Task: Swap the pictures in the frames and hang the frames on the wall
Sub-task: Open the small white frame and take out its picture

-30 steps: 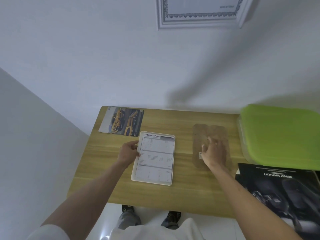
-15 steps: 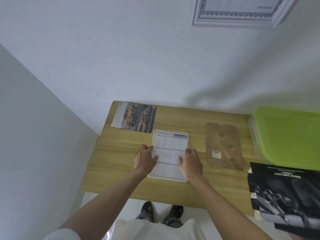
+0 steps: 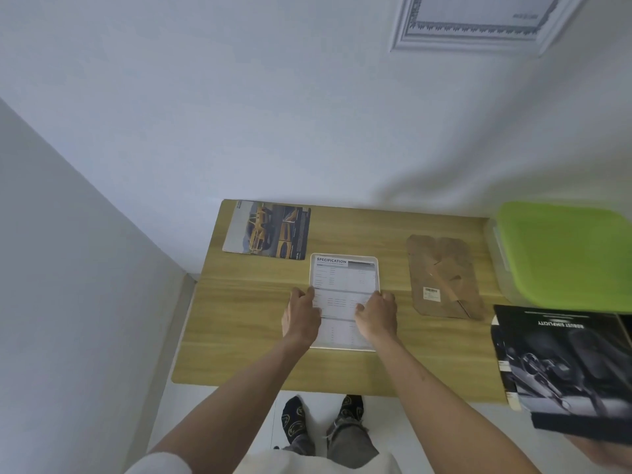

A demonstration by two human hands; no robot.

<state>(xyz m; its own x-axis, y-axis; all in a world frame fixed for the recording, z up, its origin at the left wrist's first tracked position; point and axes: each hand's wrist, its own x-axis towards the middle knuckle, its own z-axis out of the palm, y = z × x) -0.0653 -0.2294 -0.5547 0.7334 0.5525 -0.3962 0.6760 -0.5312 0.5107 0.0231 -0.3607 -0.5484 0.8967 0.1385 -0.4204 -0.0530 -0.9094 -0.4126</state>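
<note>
Head view: a white frame (image 3: pixel 344 268) holding a "Specification" sheet lies flat at the middle of the wooden table (image 3: pixel 239 323). The left hand (image 3: pixel 301 318) grips its left edge and the right hand (image 3: pixel 376 316) its right edge, thumbs on the sheet, fingers curled round the sides. A car picture (image 3: pixel 268 230) lies at the far left corner. A brown backing board (image 3: pixel 444 277) lies to the right, apart from the frame. A second white frame (image 3: pixel 478 23) hangs on the wall.
</note>
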